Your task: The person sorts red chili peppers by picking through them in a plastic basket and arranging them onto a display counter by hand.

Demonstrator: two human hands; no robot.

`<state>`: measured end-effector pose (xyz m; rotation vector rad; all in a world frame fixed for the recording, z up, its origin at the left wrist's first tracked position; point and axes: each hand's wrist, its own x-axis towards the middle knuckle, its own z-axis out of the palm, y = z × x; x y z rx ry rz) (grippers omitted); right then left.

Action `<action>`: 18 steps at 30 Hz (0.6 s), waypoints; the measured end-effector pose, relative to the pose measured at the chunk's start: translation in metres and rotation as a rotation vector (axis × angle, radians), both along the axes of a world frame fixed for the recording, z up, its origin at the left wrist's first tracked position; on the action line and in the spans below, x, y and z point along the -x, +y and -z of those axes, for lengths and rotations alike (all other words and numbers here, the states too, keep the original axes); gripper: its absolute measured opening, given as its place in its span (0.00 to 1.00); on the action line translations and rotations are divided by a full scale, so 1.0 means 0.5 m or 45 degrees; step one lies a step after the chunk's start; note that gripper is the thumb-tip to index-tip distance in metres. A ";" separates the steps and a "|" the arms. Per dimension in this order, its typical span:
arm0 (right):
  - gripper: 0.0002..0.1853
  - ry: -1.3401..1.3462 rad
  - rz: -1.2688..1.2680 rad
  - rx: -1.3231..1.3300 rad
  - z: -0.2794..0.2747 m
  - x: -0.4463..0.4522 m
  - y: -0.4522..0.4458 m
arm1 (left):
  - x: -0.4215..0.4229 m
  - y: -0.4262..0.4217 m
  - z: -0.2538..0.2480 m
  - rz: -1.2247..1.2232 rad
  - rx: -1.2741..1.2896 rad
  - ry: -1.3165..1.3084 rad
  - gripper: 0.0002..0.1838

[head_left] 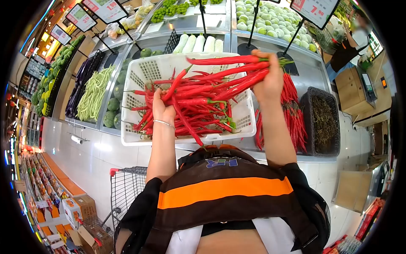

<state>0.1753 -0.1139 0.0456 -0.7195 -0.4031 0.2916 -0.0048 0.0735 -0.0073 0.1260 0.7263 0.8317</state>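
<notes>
Right hand grips red chillies by their stem ends while left hand cups others over the white crate; uneven grip could spill some right.

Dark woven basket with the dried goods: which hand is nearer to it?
Right. The right hand grips red chilies by the white crate's right edge, toward the woven basket; the left hand is farther, among chilies over the crate's left half.

Glossy pale tiled floor, metal-edged produce desk, bright ceiling strip lights at the left edge, wooden cabinet at right, 1 shopping cart.
</notes>
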 end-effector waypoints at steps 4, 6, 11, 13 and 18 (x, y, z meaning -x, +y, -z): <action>0.19 -0.127 -0.246 -0.175 -0.011 -0.034 -0.050 | 0.004 0.004 -0.037 0.025 0.030 0.006 0.12; 0.19 -0.289 -0.368 -0.271 -0.009 -0.046 -0.071 | 0.012 0.048 -0.001 0.030 -0.024 0.017 0.13; 0.07 -0.699 0.029 0.403 -0.061 0.001 -0.082 | 0.020 0.144 0.041 -0.013 -0.194 0.013 0.16; 0.05 -0.656 -0.023 0.853 -0.056 0.031 -0.051 | 0.010 0.142 0.019 -0.044 -0.210 0.031 0.17; 0.21 -0.698 -0.333 0.855 -0.011 0.093 0.064 | -0.048 0.150 0.034 0.035 -0.299 -0.158 0.19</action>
